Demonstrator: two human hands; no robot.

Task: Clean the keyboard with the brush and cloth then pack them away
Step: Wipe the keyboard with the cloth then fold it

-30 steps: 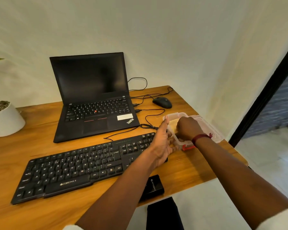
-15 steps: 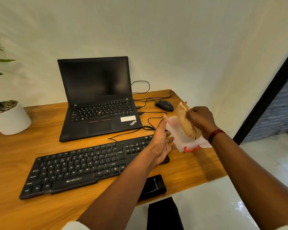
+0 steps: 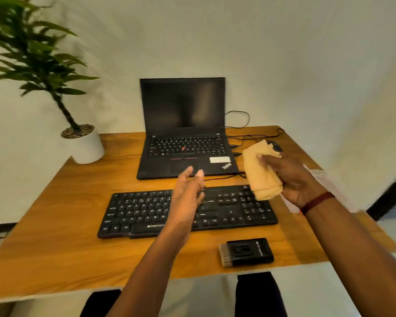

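A black Zebronics keyboard (image 3: 229, 209) lies across the middle of the wooden desk (image 3: 55, 225). My right hand (image 3: 293, 179) grips a folded tan cloth (image 3: 260, 172), held in the air above the keyboard's right end. My left hand (image 3: 188, 197) hovers over the keyboard's middle with its fingers loosely spread, holding nothing. A small black brush (image 3: 247, 252) with short tan bristles at its left end lies near the desk's front edge. The clear plastic box (image 3: 318, 173) is mostly hidden behind my right wrist.
An open black laptop (image 3: 183, 143) stands behind the keyboard, with cables (image 3: 240, 117) trailing to its right. A potted plant in a white pot (image 3: 85, 145) sits at the back left corner. A dark door frame (image 3: 389, 195) is at the right.
My right hand has lifted the cloth out of the box and carried it left over the keyboard. My left hand left the box and moved over the keys. The view swung left.
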